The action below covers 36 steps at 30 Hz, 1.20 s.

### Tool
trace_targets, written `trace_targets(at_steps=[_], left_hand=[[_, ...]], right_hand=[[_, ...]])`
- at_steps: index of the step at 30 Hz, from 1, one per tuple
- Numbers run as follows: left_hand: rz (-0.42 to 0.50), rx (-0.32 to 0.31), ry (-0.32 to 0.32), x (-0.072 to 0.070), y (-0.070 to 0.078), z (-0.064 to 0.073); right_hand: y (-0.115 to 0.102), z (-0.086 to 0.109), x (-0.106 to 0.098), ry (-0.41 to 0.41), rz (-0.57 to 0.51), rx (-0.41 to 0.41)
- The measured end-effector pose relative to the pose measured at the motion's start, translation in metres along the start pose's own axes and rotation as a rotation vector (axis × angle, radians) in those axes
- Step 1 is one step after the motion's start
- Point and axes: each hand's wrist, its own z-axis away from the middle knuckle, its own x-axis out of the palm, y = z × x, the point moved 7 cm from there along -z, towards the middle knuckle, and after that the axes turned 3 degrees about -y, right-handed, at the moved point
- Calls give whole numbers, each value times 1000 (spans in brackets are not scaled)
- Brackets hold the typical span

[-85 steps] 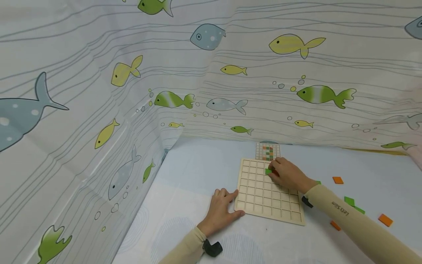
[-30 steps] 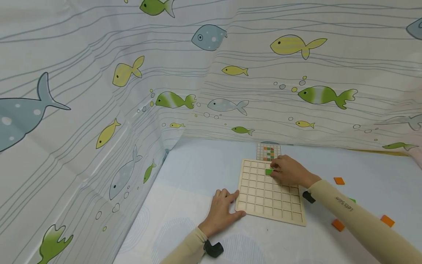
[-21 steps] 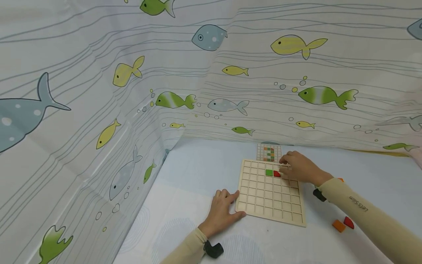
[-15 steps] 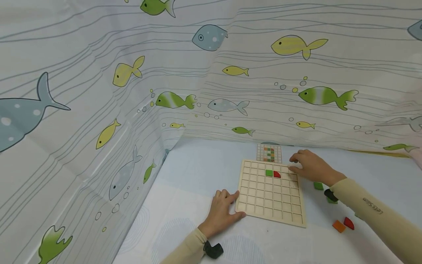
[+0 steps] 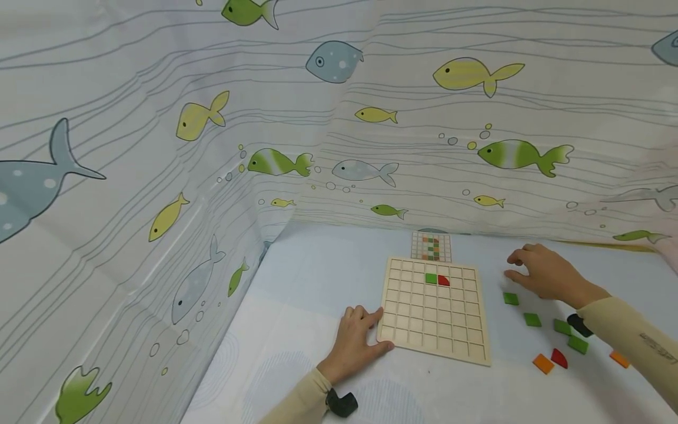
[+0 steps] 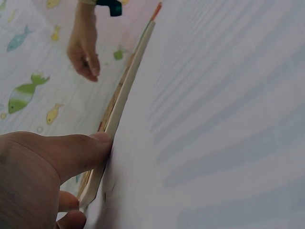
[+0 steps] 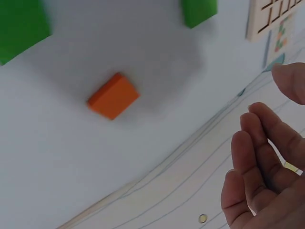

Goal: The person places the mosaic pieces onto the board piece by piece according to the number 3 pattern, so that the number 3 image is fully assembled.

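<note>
A pale wooden grid board (image 5: 421,321) lies on the table in the head view. Near its far edge, a green square tile (image 5: 431,278) and a red quarter-round tile (image 5: 443,281) sit side by side in its cells. My left hand (image 5: 354,341) grips the board's near left corner; in the left wrist view its thumb (image 6: 81,152) lies against the board's edge. Right of the board, my right hand (image 5: 548,274) hovers over the table, fingers loosely bent and apart from the thumb, holding nothing. Below it lies a loose green tile (image 5: 511,298).
A small card (image 5: 417,247) printed with a coloured grid pattern lies behind the board. Several more green tiles (image 5: 532,320), a red quarter-round (image 5: 559,358) and orange tiles (image 5: 543,363) lie on the right. A curtain with printed fish (image 5: 365,169) stands behind and at left.
The red quarter-round now lies beside the green tile, where my right hand's fingers were. That hand has let go and moved right, off the board. My left hand stays at the corner.
</note>
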Motion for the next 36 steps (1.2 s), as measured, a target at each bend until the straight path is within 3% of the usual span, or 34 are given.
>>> trace_targets(at_steps=[10,20,27,36], left_hand=[[10,-11,-18,2,-1,0],[10,-18,-15,3,-2,1],[12,-8,-3,1,0,1],[4,-2,1,2,-1,0]], right_hand=[[38,26,10,-56,-18,104],[81,52,33,-117,-81,197],[86,61,40,-75,-162,224],[89,61,46,-74,-163,241]])
